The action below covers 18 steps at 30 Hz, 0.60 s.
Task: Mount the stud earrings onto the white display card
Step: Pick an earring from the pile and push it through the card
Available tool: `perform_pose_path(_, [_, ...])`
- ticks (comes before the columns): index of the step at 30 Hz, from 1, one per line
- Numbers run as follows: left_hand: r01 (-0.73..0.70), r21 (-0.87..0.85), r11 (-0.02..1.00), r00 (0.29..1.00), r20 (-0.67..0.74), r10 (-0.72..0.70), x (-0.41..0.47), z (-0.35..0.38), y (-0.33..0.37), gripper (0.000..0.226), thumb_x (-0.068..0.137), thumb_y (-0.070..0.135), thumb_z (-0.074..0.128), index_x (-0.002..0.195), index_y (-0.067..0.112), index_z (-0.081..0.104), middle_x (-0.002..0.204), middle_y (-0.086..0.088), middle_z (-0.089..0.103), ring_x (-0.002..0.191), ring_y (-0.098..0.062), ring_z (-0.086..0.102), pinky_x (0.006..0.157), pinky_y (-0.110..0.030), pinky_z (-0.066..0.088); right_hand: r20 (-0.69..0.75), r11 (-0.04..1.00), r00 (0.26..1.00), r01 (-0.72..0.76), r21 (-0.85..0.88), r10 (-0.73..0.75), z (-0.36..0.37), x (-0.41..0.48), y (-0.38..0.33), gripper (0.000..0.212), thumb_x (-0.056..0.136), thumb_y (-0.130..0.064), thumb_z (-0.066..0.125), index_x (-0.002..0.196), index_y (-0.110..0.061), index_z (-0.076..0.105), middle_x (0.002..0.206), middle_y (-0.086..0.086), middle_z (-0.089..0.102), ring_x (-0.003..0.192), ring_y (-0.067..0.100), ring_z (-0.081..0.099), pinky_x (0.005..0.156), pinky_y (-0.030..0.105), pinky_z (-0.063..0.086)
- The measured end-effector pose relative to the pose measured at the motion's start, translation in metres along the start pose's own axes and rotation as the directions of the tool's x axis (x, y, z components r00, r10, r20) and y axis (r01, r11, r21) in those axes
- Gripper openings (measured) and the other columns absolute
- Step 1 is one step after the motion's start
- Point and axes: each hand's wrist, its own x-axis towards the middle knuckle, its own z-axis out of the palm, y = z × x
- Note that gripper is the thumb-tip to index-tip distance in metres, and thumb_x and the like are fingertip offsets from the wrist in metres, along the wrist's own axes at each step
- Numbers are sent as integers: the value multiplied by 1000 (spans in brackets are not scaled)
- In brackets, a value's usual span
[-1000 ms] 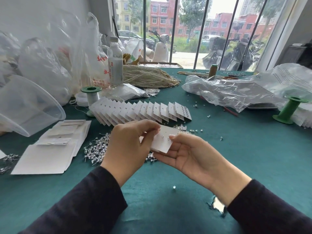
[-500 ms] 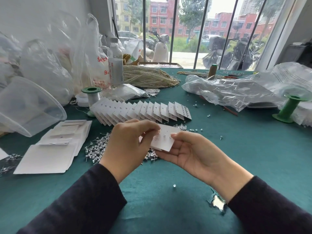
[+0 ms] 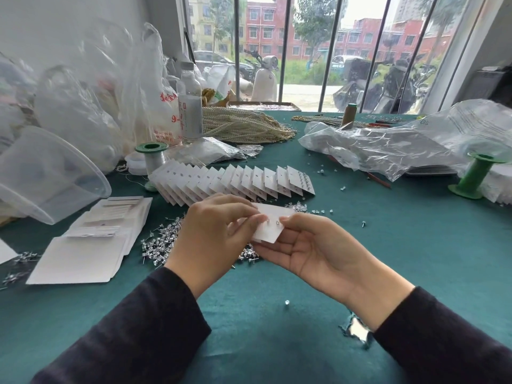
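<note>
Both hands hold a small white display card (image 3: 270, 231) just above the green table. My left hand (image 3: 210, 236) pinches the card's left edge, fingertips at its face. My right hand (image 3: 313, 248) supports the card from below, thumb pressed on its right side beside a tiny stud (image 3: 278, 223) seated in the card. A heap of loose silver stud earrings (image 3: 160, 242) lies on the cloth under and left of my left hand. The card's lower left part is hidden behind my left fingers.
A fanned row of filled cards (image 3: 232, 181) lies just beyond the hands. Blank white cards (image 3: 83, 253) are stacked at left, near a tilted clear plastic tub (image 3: 47, 178). Plastic bags (image 3: 388, 145), green spools (image 3: 473, 176), a bottle (image 3: 189, 103) and pearl strands (image 3: 246, 126) crowd the back. One stray stud (image 3: 287, 302) lies near.
The left fingers have shifted along the card's face toward the right thumb, and the card is tipped a little flatter. Both hands stay in the same place.
</note>
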Motion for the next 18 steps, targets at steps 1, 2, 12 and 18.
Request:
perform_pose_path(1, [4, -11, 1000, 998, 58, -3, -1, -1, 1, 29, 72, 40, 69, 87, 16, 74, 90, 9, 70, 84, -4, 63, 79, -12, 47, -5, 1000, 1000, -4, 24, 4, -1, -1, -2, 22, 74, -5, 53, 91, 4, 64, 85, 23, 69, 75, 30, 68, 70, 36, 58])
perform_pose_path(2, [8, -14, 1000, 993, 122, -6, -1, -2, 1, 44, 67, 53, 68, 95, 19, 72, 97, 12, 68, 92, -2, 61, 85, -14, 46, -11, 999, 1000, -9, 43, 9, -2, -1, -5, 24, 77, -6, 51, 94, 5, 64, 85, 22, 69, 74, 30, 69, 65, 34, 58])
perform_pose_path(12, [-16, 61, 998, 998, -63, 20, 1, 0, 0, 17, 77, 9, 57, 85, 7, 71, 77, 3, 68, 65, -13, 61, 68, -10, 44, 117, 985, 989, -67, -159, 87, -4, -3, -8, 47, 80, -42, 54, 112, -9, 61, 94, 5, 59, 86, 20, 56, 84, 36, 47])
perform_pose_path(18, [422, -482, 768, 860, -57, -508, 3, 1, -6, 16, 78, 13, 67, 66, 25, 67, 67, 4, 72, 68, -17, 65, 64, -29, 55, -67, 331, 880, 106, -938, -471, -27, 2, -23, 11, 81, -16, 62, 88, -12, 70, 72, -3, 65, 64, 9, 59, 63, 17, 46])
